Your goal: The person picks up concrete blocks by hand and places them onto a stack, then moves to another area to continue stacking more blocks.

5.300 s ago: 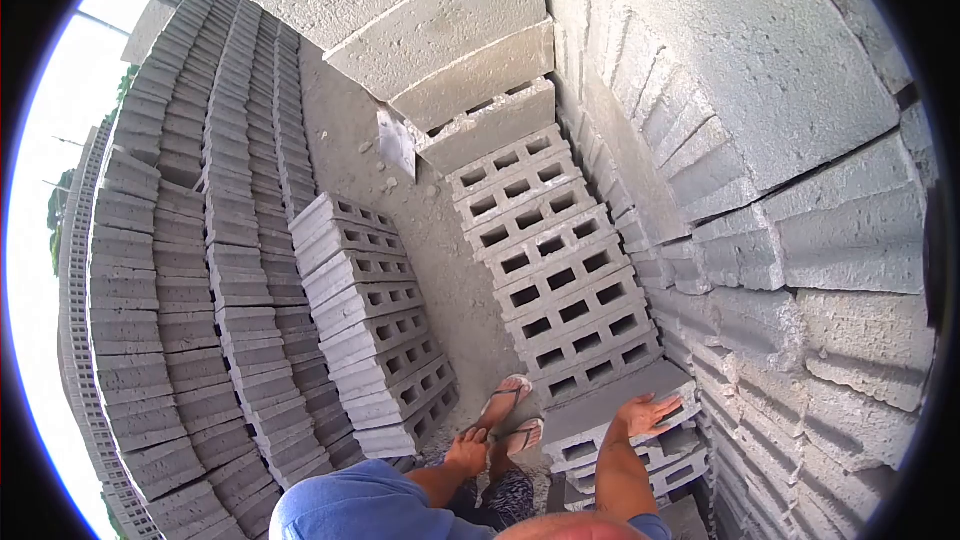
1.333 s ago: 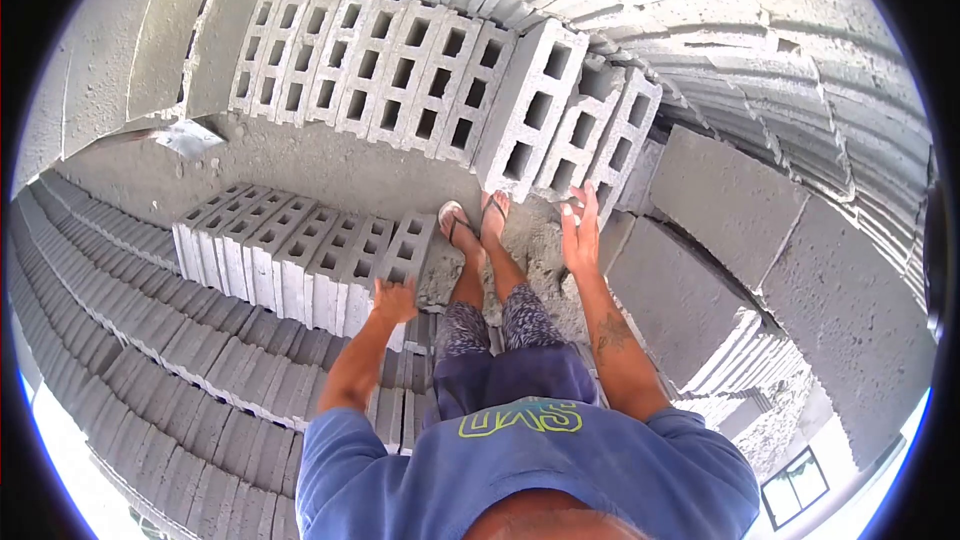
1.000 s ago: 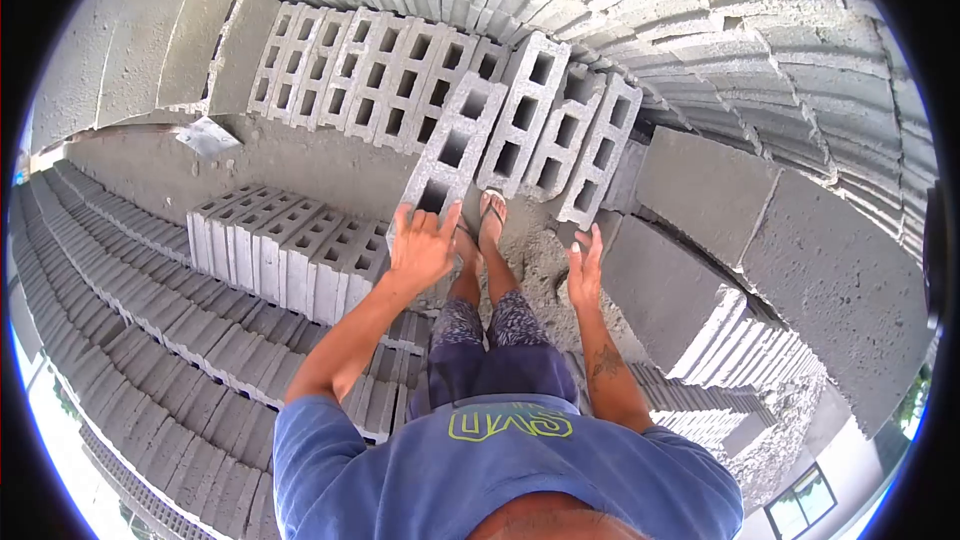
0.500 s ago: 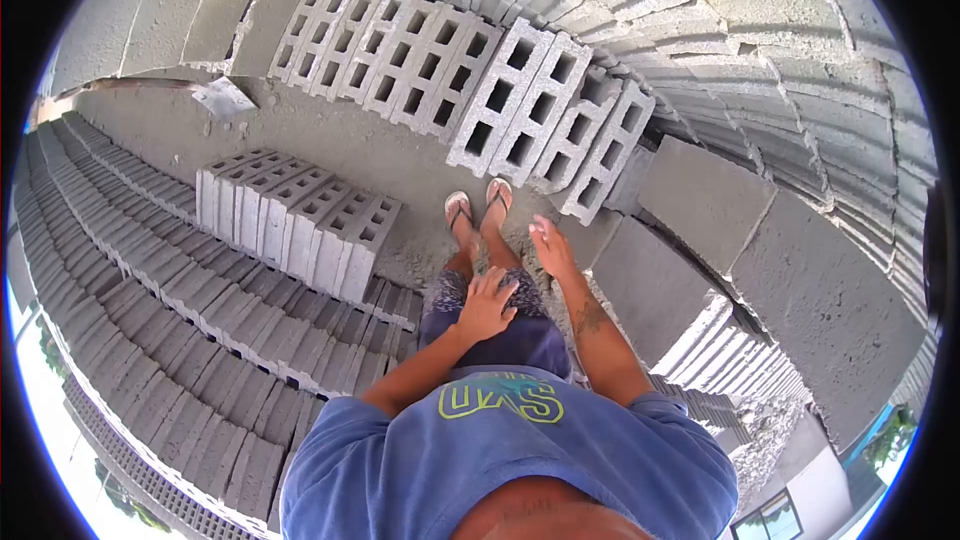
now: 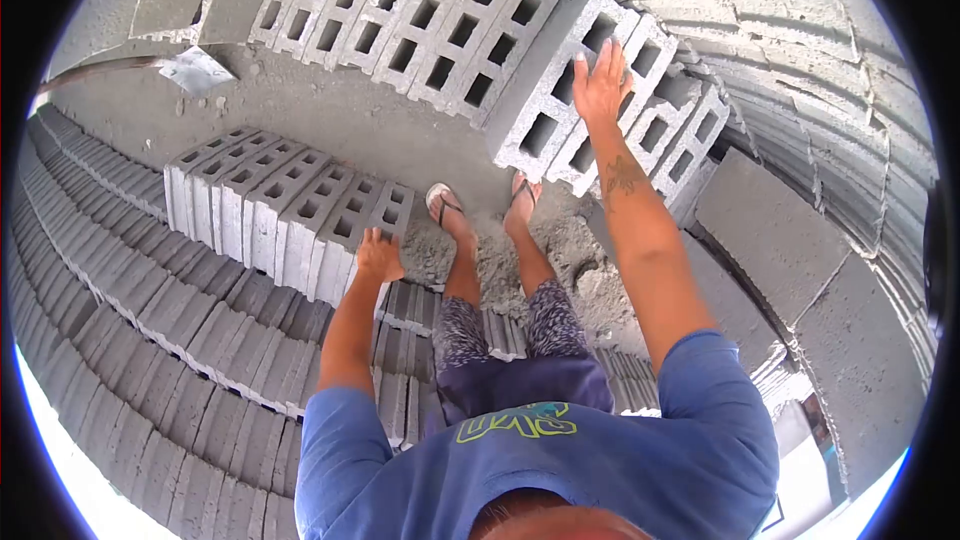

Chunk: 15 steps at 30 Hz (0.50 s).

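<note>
My right hand (image 5: 603, 85) lies over a hollow concrete block (image 5: 545, 90) in the row ahead, fingers stretched out and spread, the palm across its holes. This block stands beside other hollow blocks, one with a broken-looking top. At the near end of the shorter row on the left, my left hand (image 5: 380, 256) reaches to the corner of the end block (image 5: 385, 208). Its fingers extend at the block's edge and are not wrapped round it.
More hollow blocks (image 5: 425, 10) stand in line at the back. Tightly packed rows of blocks (image 5: 190, 340) fill the left side. A tall stacked wall (image 5: 800, 50) rises on the right. Loose grey rubble (image 5: 590, 265) lies near my feet, and a small flat plate (image 5: 197, 71) rests at the far left.
Both hands have moved apart from in front of my body: the right forward onto a block, the left out to the end of the left row. My feet are farther apart.
</note>
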### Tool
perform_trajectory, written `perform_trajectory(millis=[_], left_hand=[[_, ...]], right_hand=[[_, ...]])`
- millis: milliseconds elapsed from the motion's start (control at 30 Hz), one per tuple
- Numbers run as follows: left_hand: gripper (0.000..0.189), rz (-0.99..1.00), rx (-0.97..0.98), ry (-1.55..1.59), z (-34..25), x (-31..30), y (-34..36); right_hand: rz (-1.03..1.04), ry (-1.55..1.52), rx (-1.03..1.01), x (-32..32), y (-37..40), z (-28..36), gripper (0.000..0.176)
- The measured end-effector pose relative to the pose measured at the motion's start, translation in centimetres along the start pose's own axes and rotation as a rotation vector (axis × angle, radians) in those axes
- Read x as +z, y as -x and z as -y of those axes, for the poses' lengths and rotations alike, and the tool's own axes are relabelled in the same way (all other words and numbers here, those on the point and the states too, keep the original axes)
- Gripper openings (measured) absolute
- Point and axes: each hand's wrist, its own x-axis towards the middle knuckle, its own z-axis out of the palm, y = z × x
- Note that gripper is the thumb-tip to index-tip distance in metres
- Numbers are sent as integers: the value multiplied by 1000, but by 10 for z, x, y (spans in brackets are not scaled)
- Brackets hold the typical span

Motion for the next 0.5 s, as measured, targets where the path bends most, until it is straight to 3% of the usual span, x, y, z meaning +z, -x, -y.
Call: perform_trajectory(millis=[67,167,333,400,467,500], left_hand=[[61,-1,93,-59,-4,-6,4],[61,76,-16,61,-6,-3,4],[65,89,59,20,-5,-41,28],[65,42,82,89,-5,-79,65],[63,-246,168,227,-6,-139,99],[63,-247,160,215,-12,-172,119]], right_hand=[[-7,283,-28,19,0,4,65],[6,293,7,18,-1,9,62],[55,267,69,14,-4,8,56],[65,249,88,11,-3,10,52],[21,211,77,14,-2,9,51],[14,193,77,15,-2,8,51]])
